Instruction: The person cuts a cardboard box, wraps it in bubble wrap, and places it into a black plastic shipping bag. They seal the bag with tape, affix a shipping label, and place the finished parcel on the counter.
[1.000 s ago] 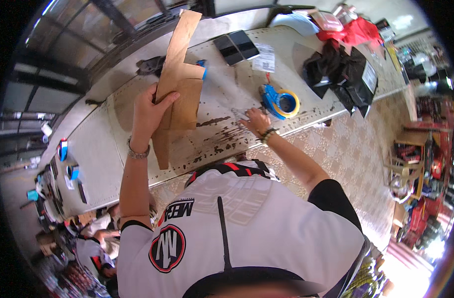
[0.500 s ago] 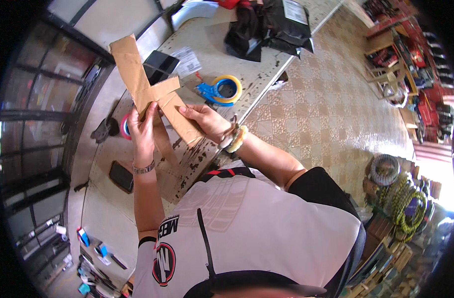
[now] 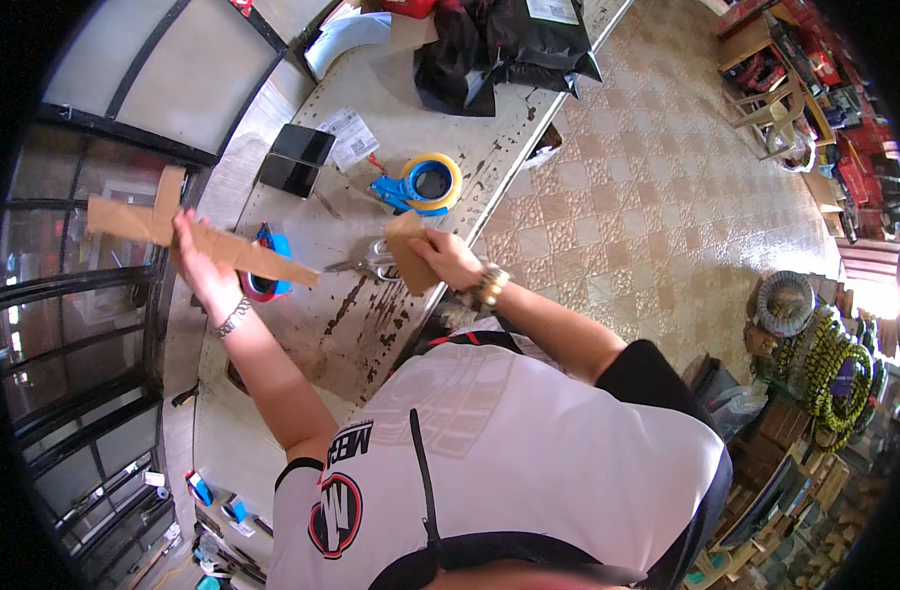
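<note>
Right hand [image 3: 445,261] has fingers pinched on a cardboard piece [image 3: 407,258] this side of the tape dispenser [image 3: 397,194]; left hand [image 3: 206,264]'s at cardboard strips [image 3: 125,219] left of it, can't tell if gripping. Black bag [image 3: 539,47] beyond, contents hidden.

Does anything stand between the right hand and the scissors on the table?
Yes: the small cardboard piece pinched in the right hand sits between them in this view, beside the handles of the scissors. Nothing else visible does.

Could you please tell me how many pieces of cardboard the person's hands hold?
2: a long tabbed strip in the left hand, and a smaller piece in the right hand. More could be hidden behind them.
</note>
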Available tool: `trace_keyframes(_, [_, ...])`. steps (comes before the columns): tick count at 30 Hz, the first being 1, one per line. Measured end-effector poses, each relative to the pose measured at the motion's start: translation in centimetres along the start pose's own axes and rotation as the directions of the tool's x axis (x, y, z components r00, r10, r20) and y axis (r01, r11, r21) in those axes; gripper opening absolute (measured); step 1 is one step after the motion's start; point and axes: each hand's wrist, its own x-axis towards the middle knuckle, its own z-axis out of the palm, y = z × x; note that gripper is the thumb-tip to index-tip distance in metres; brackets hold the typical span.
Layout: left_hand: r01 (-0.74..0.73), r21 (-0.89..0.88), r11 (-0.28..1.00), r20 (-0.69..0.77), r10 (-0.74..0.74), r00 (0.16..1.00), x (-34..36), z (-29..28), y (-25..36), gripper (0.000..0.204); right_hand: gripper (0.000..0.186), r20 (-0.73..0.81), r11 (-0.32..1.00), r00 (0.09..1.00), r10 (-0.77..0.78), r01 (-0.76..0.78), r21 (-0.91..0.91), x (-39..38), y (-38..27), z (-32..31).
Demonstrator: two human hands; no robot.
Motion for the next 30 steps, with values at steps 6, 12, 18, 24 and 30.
trace_keyframes(6, [0.124,-0.002,0.992,0.312,-0.117,0.943,-9.0,7.4,-4.7,0.049,0.063,-0.126,0.919,0.931,-0.341,0.359,0.165,0.8,-2.2,-0.2])
trace_keyframes(12, [0.031,0.162,0.986,0.641,-0.129,0.757,-15.8,13.2,-6.3,0.068,0.027,-0.534,0.923,0.839,-0.108,0.284,0.259,-0.3,3.1,-3.4])
trace_keyframes(18, [-0.130,0.313,0.941,0.402,-0.008,0.915,-12.1,7.4,-6.8,0.058,0.029,-0.894,0.978,0.397,0.206,-0.111,0.176,5.1,25.2,-11.5])
trace_keyframes(24, [-0.164,0.573,0.803,0.221,0.041,0.974,-12.6,-0.2,-14.5,0.057,0.035,-0.632,0.978,0.773,-0.050,-0.090,-0.187,13.4,35.8,-17.5])
trace_keyframes(30, [-0.182,0.858,0.480,0.223,-0.029,0.974,-16.5,-5.0,-21.5,0.060,0.020,-0.526,0.767,0.659,0.537,-0.122,0.630,22.1,30.3,-25.6])
